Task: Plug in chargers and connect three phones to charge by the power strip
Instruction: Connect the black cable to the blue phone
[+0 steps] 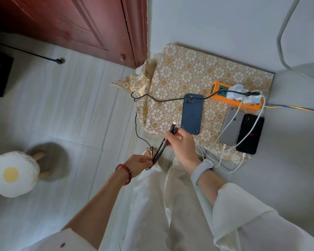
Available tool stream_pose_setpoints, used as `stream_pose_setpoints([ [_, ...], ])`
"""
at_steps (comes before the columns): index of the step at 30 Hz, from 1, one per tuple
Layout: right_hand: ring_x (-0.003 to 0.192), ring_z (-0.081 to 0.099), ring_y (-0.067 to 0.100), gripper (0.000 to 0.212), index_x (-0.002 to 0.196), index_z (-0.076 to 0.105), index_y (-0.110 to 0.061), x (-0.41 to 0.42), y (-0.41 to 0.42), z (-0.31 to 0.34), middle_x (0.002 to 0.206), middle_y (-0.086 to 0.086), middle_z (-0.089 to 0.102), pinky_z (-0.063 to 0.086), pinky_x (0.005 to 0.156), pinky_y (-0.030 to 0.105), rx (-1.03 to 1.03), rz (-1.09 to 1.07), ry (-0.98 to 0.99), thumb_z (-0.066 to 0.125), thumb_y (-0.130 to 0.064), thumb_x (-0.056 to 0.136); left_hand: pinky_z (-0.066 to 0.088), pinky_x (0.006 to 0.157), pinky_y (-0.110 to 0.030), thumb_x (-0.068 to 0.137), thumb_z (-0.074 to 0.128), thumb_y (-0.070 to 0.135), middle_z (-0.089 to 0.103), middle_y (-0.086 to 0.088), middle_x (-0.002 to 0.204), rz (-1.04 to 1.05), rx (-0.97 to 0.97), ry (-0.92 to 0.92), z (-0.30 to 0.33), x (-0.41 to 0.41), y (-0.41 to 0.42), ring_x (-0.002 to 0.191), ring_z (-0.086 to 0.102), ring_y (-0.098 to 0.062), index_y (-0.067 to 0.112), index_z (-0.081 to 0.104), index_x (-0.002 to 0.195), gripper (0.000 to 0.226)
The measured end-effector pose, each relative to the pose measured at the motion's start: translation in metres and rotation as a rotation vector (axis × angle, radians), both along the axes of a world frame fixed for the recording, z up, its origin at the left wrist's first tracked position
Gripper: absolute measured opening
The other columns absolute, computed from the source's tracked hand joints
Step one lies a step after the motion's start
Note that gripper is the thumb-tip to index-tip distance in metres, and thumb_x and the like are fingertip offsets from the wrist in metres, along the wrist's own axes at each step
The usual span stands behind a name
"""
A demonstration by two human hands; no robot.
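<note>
An orange power strip (218,89) lies at the back right of a small table with a gold flower cloth (188,73). White chargers (237,91) sit in it. A blue phone (192,114) lies face down in the middle, with no cable in it. A grey phone (231,128) and a black phone (250,134) lie at the right, each with a white cable (246,136) running to it. My right hand (179,140) pinches the plug ends of a black braided cable (160,148), just below the blue phone. My left hand (138,164) grips the same cable lower down.
A dark red door (71,24) stands at the upper left. A stool with a fried-egg cushion (14,173) is on the floor at the left. The black cable loops off the table's left edge. A blue and yellow cord (294,107) leads right from the strip.
</note>
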State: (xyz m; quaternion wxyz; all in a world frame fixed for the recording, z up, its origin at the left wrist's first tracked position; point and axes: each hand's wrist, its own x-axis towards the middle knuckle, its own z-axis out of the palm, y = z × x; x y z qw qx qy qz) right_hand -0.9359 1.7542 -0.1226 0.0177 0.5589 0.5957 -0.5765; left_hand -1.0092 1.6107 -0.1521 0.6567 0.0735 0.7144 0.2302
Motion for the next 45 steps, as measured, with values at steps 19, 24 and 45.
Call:
stream_pose_setpoints([
  [19, 0.118, 0.041, 0.041, 0.015, 0.078, 0.056, -0.006, 0.038, 0.075, -0.071, 0.117, 0.028, 0.051, 0.033, 0.100, 0.051, 0.250, 0.116, -0.161, 0.050, -0.013, 0.090, 0.038, 0.104, -0.032, 0.091, 0.042, 0.010, 0.052, -0.008, 0.133, 0.282, 0.197, 0.260, -0.042, 0.008, 0.145, 0.120, 0.048, -0.021, 0.010, 0.048, 0.128, 0.038],
  [24, 0.100, 0.047, 0.032, 0.013, 0.087, 0.059, 0.001, 0.037, 0.060, -0.076, 0.102, 0.017, 0.050, 0.037, 0.088, 0.035, 0.174, 0.032, -0.051, 0.052, -0.009, 0.089, 0.046, 0.063, -0.019, 0.089, 0.039, 0.005, 0.060, -0.006, 0.084, 0.354, 0.152, 0.217, -0.041, 0.010, 0.164, 0.071, 0.052, -0.014, 0.007, 0.054, 0.102, 0.020],
  [45, 0.086, 0.061, 0.027, 0.018, 0.077, 0.065, -0.009, 0.073, -0.007, -0.007, 0.086, 0.009, 0.068, 0.048, 0.078, 0.039, 0.233, 0.945, -0.141, 0.054, -0.023, 0.084, 0.033, 0.050, -0.027, 0.089, 0.048, 0.023, 0.054, -0.002, 0.076, 0.219, -0.021, 0.671, -0.010, -0.012, 0.030, 0.066, 0.050, -0.026, 0.015, 0.043, 0.080, 0.012],
])
